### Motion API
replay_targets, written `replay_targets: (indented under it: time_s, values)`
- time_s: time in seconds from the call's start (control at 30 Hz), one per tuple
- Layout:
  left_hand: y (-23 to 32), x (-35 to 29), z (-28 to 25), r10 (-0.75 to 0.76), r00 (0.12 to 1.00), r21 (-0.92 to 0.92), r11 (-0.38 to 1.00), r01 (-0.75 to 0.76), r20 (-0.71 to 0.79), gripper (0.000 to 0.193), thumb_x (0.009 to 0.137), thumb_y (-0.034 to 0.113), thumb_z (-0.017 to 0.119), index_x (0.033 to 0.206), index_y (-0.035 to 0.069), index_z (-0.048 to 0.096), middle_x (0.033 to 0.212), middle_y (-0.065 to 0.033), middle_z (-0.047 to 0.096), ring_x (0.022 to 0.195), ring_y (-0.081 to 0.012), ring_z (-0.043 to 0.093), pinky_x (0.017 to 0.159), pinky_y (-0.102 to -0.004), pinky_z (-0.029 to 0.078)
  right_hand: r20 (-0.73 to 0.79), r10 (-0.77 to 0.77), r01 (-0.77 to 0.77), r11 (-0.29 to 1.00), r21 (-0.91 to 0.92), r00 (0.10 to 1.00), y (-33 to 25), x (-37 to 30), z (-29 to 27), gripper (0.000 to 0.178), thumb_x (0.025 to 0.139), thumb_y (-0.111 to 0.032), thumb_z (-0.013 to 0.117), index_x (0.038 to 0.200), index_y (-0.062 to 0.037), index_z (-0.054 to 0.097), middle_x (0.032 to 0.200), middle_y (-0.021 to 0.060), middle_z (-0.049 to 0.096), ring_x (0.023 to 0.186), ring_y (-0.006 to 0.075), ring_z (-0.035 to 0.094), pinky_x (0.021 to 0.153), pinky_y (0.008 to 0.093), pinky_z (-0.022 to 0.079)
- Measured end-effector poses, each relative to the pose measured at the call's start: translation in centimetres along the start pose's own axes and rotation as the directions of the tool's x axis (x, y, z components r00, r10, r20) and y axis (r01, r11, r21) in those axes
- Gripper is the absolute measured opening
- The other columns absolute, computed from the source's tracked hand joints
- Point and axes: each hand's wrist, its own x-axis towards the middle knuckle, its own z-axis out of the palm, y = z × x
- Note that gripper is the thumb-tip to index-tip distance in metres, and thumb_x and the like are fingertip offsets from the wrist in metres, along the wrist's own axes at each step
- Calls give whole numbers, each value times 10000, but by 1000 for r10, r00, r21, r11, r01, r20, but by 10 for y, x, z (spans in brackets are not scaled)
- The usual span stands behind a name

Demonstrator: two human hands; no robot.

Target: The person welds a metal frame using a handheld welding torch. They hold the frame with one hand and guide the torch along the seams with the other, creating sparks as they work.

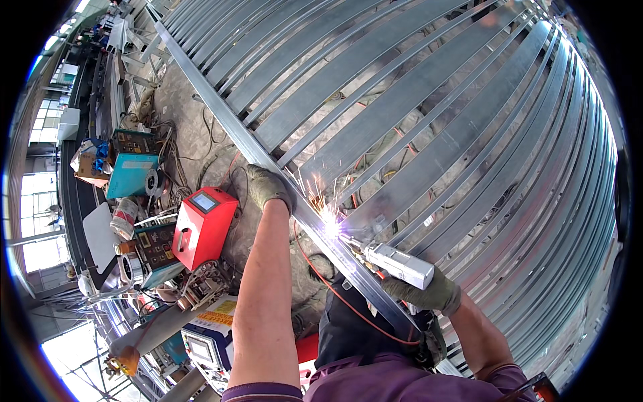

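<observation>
My right hand (pixel 425 293), in an olive-green work glove, is closed around a silver-white welding torch (pixel 400 265). The torch's tip points left at a joint on a long grey steel rail (pixel 251 144). A bright white-violet arc (pixel 331 228) burns there and throws orange sparks upward. Slats (pixel 382 208) meet the rail at this joint. Farther up the same rail, my left hand (pixel 268 189), gloved alike, is curled over its outer edge; some fingertips are hidden. An orange-red hose (pixel 315 268) loops below the rail toward my body.
The frame's many parallel steel slats (pixel 469 94) fill the right side, with cables on the floor beneath. At left stand a red machine with a screen (pixel 204 224), teal machines (pixel 134 175), a blue-and-white unit (pixel 204 345) and tangled cables (pixel 177 154).
</observation>
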Motion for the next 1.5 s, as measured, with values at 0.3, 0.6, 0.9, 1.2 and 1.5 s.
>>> replay_targets:
  time_s: [0.3, 0.6, 0.9, 1.2, 1.5]
  values:
    - [3, -12, 5, 70, 995, 130, 990, -60, -74, 661, 1064, 579, 415, 1268, 26, 713, 1188, -117, 729, 1045, -261, 675, 977, -386, 517, -22, -11, 10, 1000, -8, 1000, 7, -3, 0, 448, 937, -194, 839, 1335, -44, 698, 1208, 93, 770, 1072, 122, 704, 935, 309, 574]
    - [4, -20, 9, 110, 988, 300, 951, -74, -106, 729, 1065, 619, 392, 1363, 12, 665, 1275, -119, 720, 1147, -294, 669, 1026, -394, 502, -28, 39, -37, 998, 52, 999, 5, -7, 0, 464, 931, -204, 847, 1339, -44, 697, 1204, 80, 770, 1072, 107, 691, 935, 301, 570]
    - [8, -23, 10, 90, 987, 354, 935, -38, -131, 737, 1066, 602, 391, 1404, -5, 637, 1361, -154, 686, 1178, -301, 659, 1046, -409, 492, -20, 48, -48, 999, -1, 999, 0, -9, -1, 468, 927, -208, 849, 1342, -53, 696, 1204, 85, 771, 1078, 118, 697, 935, 306, 574]
    - [14, -35, 16, 65, 989, 387, 922, -8, -136, 753, 1071, 615, 363, 1399, 0, 649, 1343, -150, 700, 1181, -299, 660, 1059, -396, 482, -33, -4, 4, 1000, -1, 999, 10, -13, -2, 453, 939, -214, 839, 1335, -47, 698, 1203, 73, 770, 1082, 102, 691, 935, 304, 571]
    - [-2, 13, -8, 178, 977, 482, 870, -102, -114, 864, 1056, 680, 354, 1376, -73, 632, 1317, -225, 708, 1160, -341, 704, 993, -417, 537, -4, -57, 57, 997, -56, 998, 16, -12, -3, 468, 936, -259, 840, 1340, -66, 703, 1215, 81, 770, 1084, 118, 700, 941, 317, 575]
